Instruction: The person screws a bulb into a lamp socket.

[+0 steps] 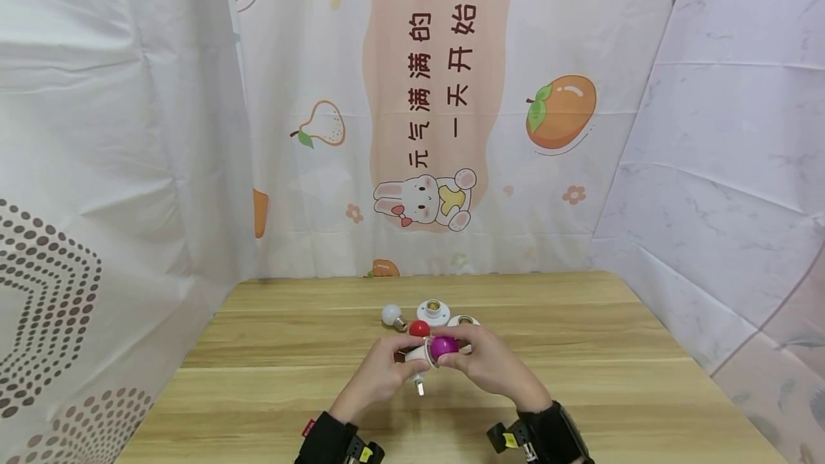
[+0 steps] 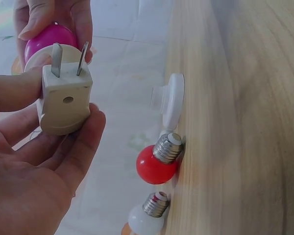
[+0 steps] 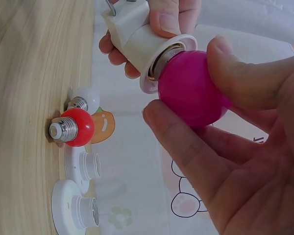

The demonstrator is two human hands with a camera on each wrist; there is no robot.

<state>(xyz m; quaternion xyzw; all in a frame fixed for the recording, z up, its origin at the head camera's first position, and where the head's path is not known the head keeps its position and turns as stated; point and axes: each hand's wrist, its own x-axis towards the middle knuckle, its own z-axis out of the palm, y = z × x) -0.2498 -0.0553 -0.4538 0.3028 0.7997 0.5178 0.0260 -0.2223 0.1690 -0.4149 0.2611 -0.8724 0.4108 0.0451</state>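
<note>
My left hand (image 1: 377,372) grips a white plug-in lamp socket (image 2: 63,110) by its body, with two flat metal prongs sticking out of the plug end. In my right hand (image 1: 493,366) is a magenta light bulb (image 3: 191,90), pinched between thumb and fingers. The right wrist view has the bulb's metal screw base partly inside the socket's flared mouth, a band of it showing at the rim. Both are held above the table, in front of a red bulb (image 1: 420,329) and a white bulb (image 1: 390,315).
Two round white lamp bases stand behind the hands on the wooden table (image 1: 290,349), one lamp base (image 1: 422,316) left of the other lamp base (image 3: 66,203). A printed curtain (image 1: 309,199) hangs along the table's far edge, with pale sheets at both sides.
</note>
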